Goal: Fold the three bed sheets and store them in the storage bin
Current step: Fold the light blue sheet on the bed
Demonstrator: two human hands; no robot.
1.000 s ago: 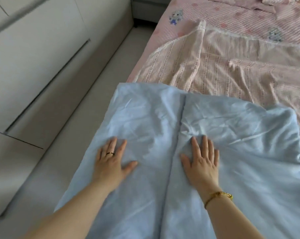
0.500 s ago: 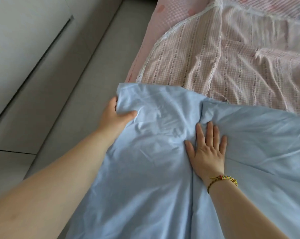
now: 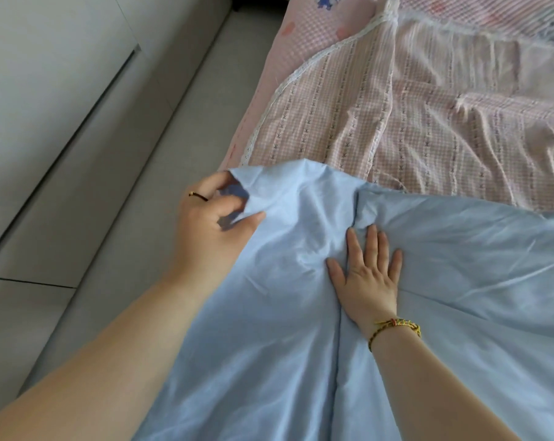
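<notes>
A light blue bed sheet (image 3: 269,313) lies spread over the near part of the bed, with a fold line running down its middle. My left hand (image 3: 210,218) pinches the sheet's far left corner and lifts it a little off the bed. My right hand (image 3: 369,275) lies flat on the sheet beside the fold line, fingers spread, pressing it down. Beyond the blue sheet, a pink checked sheet (image 3: 428,116) with a white lace edge lies rumpled on the bed. No storage bin is in view.
The bed wears a pink gingham cover (image 3: 304,30) with cartoon prints, seen at the top. To the left, a strip of light grey floor (image 3: 161,148) runs between the bed's edge and white wardrobe doors (image 3: 40,74).
My left hand went from lying flat on the blue sheet to its far left corner, gripped it, and now lifts it slightly. My right hand stayed flat near the fold line.
</notes>
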